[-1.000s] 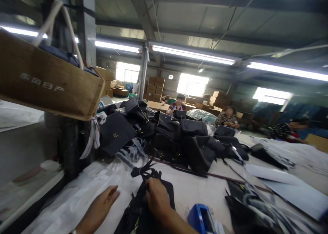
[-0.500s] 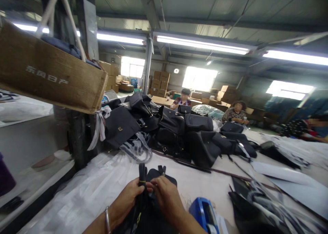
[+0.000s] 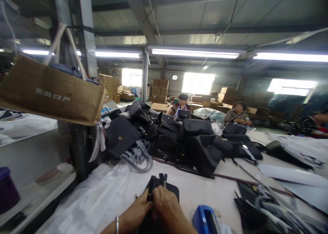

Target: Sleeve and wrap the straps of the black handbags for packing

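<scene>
A black bag (image 3: 174, 191) lies on the white-covered table right in front of me, its lower part hidden behind my hands and forearms. My left hand (image 3: 140, 206), with a silver bangle at the wrist, is closed around a folded black strap (image 3: 152, 183) that rises from the bag. Against the same strap, my right hand (image 3: 167, 204) is closed too, its bent fingers meeting the left thumb. What lies under the right fingertips is hidden. A small gold-coloured metal piece shows just left of the strap.
A blue tape dispenser (image 3: 205, 220) stands right of my hands. Black bags (image 3: 202, 152) are heaped beyond. White sheeting (image 3: 87, 199) covers the left side. A tan tote (image 3: 53, 93) hangs from a post (image 3: 88, 46). Several people sit farther back.
Both hands have drawn closer together at the strap, and its upright loop now stands lower, mostly covered by my fingers. The view has tilted up slightly.
</scene>
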`<state>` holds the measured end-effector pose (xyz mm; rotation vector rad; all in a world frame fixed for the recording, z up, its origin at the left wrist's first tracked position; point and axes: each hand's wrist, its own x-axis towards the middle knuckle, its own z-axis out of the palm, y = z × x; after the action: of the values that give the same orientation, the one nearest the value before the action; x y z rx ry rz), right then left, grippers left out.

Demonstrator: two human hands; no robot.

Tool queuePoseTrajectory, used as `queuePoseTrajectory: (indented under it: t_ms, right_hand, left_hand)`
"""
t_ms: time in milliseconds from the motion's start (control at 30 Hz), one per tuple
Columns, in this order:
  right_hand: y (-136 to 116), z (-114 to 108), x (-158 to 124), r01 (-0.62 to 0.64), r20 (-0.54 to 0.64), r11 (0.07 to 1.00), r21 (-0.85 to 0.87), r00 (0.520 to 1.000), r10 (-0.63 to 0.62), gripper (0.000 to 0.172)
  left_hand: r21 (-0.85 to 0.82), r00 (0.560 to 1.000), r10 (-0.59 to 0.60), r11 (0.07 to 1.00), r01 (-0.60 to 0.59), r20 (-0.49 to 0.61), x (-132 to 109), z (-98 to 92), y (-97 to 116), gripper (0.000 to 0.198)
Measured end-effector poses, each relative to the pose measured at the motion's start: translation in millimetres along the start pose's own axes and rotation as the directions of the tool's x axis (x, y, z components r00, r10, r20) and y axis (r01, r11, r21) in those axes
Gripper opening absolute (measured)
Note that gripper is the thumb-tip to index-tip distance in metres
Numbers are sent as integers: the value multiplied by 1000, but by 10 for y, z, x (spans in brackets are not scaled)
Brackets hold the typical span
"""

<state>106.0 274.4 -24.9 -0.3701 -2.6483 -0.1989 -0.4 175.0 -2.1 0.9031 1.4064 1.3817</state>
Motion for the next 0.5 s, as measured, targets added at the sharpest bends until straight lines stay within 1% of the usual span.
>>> queuePoseTrajectory:
  t_ms: [67,133,200,233,300,333,400,467,500]
  right_hand:
    - [42,-2,29,-139,8,987,80,990,138,14]
    - [85,-8,36,-263,-5,948,179,963,268,15]
    - [120,-29,19,-364,-13,877,315,922,388,15]
    - [133,-48,6,-410,0,821,397,895,447,14]
    - [152,-100,-15,-471,54,673,571,839,542,11]
    - [157,-133,-20,-478,82,595,646,818,569,10]
    - [155,-207,-19,-463,139,433,773,791,596,9]
    - [135,-269,-10,-448,235,232,863,764,601,6]
    - [124,-284,-4,-449,326,80,890,749,577,5]
  left_hand:
    - [29,999,-39,999,40,-19,43,35,-57,46]
    - [54,997,-64,996,66,-32,78,70,-116,50]
    - [78,995,-88,993,91,-45,99,95,-163,44]
    - [88,994,-97,991,102,-55,106,101,-181,38]
    - [99,992,-98,990,105,-74,113,90,-206,28]
    - [100,993,-91,990,98,-75,112,73,-213,25]
    - [98,996,-75,992,79,-43,101,22,-216,27]
    - [91,997,-72,993,71,1,106,-34,-215,34]
    - [88,997,-83,993,83,5,137,-49,-219,39]
